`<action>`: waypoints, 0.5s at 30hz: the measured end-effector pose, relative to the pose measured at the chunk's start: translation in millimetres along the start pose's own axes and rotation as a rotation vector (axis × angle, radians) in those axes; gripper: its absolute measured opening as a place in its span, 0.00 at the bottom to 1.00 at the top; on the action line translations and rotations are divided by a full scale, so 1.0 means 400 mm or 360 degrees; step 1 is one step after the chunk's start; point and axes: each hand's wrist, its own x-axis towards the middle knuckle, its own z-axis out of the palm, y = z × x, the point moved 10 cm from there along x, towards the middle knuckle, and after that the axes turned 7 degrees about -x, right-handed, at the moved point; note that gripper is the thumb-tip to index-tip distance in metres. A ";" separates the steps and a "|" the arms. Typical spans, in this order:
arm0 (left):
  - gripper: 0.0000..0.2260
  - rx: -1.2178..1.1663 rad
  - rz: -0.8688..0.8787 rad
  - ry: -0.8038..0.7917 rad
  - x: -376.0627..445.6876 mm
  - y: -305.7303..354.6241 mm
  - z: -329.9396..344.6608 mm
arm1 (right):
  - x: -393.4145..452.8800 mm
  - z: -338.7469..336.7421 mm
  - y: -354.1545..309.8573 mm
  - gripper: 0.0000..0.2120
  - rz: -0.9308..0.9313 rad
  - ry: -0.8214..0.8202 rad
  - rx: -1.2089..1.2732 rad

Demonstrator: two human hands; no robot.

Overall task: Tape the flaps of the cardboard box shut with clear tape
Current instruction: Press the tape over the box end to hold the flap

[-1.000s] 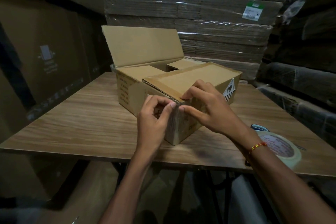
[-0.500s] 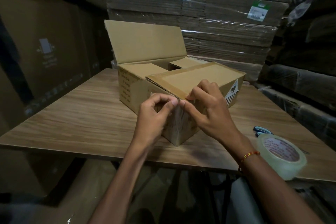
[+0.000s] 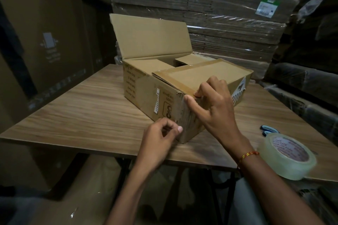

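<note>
A brown cardboard box (image 3: 144, 87) stands on the wooden table (image 3: 82, 115), one corner turned toward me. Its far flap (image 3: 150, 36) stands upright, and its near flap (image 3: 197, 75) lies folded down. My right hand (image 3: 215, 107) grips the top of the near corner, thumb on the corner edge and fingers on the flap. My left hand (image 3: 161, 139) is pinched at the bottom of that same corner, where a shiny strip of clear tape (image 3: 184, 115) runs down the edge. A roll of clear tape (image 3: 287, 157) lies at the table's right front edge.
Blue-handled scissors (image 3: 268, 129) lie just behind the roll. Plastic-wrapped stacks of flat cardboard (image 3: 228, 14) rise behind the table, with more wrapped bundles on the right. A large dark carton (image 3: 49, 42) stands on the left.
My left hand has slid from the top of the box corner down to its bottom edge. My right hand has stayed at the top corner.
</note>
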 end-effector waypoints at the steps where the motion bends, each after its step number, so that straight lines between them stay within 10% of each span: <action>1: 0.05 -0.0009 -0.0016 0.0006 0.004 -0.003 -0.002 | -0.001 0.000 -0.001 0.13 0.0006 0.0008 -0.0006; 15: 0.07 -0.0109 -0.0183 0.0024 0.038 -0.037 -0.004 | -0.015 -0.007 -0.028 0.16 0.0026 0.0211 -0.0234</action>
